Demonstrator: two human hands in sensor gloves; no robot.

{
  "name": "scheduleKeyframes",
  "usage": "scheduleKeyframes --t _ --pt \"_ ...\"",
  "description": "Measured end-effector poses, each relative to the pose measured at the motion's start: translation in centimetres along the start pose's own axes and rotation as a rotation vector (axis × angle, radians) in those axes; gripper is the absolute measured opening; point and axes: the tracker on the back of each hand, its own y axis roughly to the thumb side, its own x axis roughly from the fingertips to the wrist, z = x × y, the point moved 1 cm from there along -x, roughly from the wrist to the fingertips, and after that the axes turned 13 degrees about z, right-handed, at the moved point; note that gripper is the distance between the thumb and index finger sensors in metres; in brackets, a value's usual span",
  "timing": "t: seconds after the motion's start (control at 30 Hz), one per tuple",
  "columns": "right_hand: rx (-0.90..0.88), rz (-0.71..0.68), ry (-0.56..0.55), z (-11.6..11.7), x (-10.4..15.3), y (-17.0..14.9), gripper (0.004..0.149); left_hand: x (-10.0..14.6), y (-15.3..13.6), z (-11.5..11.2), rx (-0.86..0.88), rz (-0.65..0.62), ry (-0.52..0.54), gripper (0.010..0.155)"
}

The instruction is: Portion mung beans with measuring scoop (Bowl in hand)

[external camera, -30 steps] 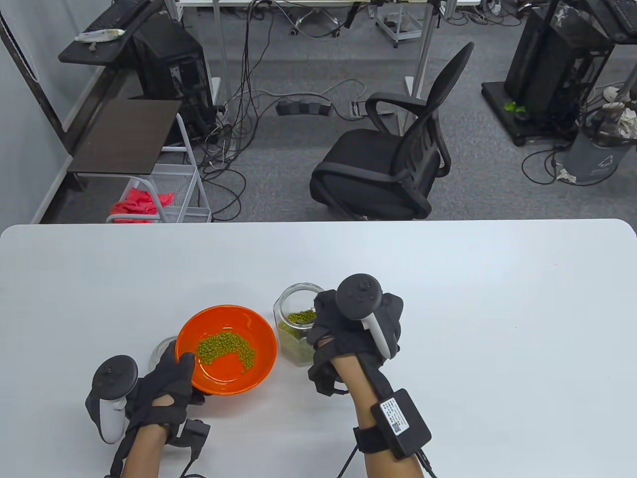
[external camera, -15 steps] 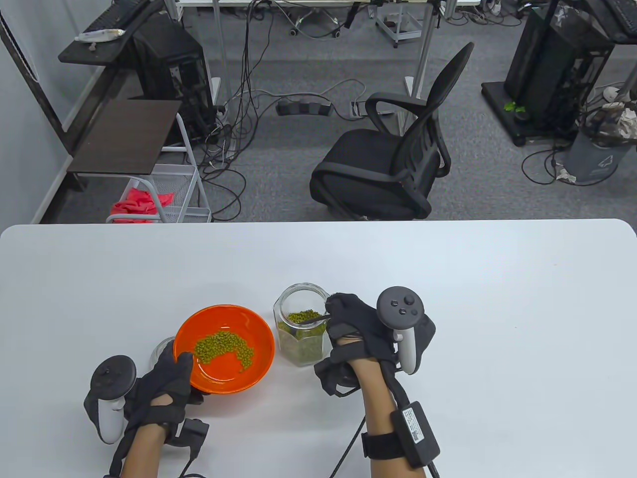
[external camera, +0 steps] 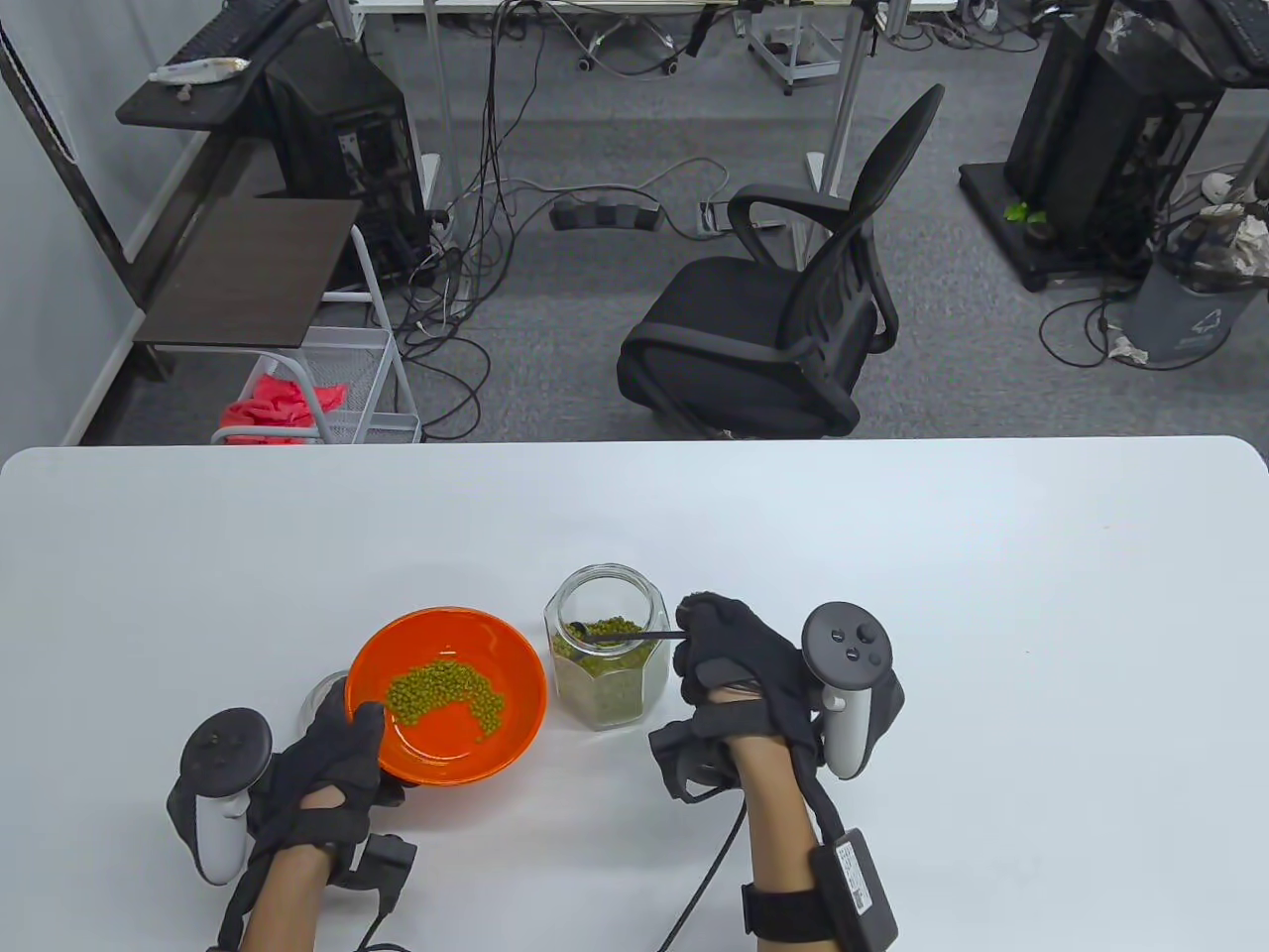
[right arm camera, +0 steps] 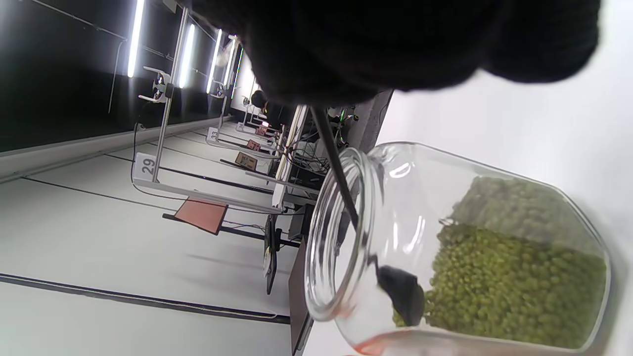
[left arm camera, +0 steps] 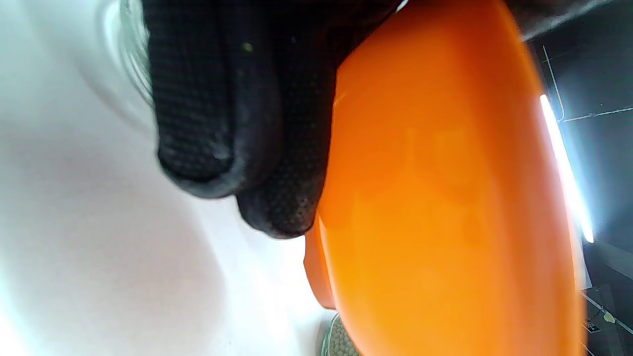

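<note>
The table view is bright, evenly lit and sharp, with soft shadows under the bowl [external camera: 448, 694] and hands and slight bending at the edges. The left wrist view is blurred and washed out on the table [left arm camera: 74, 222]. In the right wrist view ceiling strip lights [right arm camera: 134, 37] glare and the close glove is black.

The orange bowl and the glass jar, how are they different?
The orange bowl is wide and shallow; the glass jar is tall and see-through. The left hand holds the bowl; the jar stands on the table. The scoop is in the jar. Both hold mung beans.
</note>
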Motion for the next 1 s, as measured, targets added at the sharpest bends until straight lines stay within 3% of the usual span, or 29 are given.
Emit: scheduleKeyframes --t 1.0 --pt "-0.175 0.021 0.030 -2.7 0.3 -0.5 0.040 0.0 0.0 -0.4 -0.031 0.005 0.001 0.068"
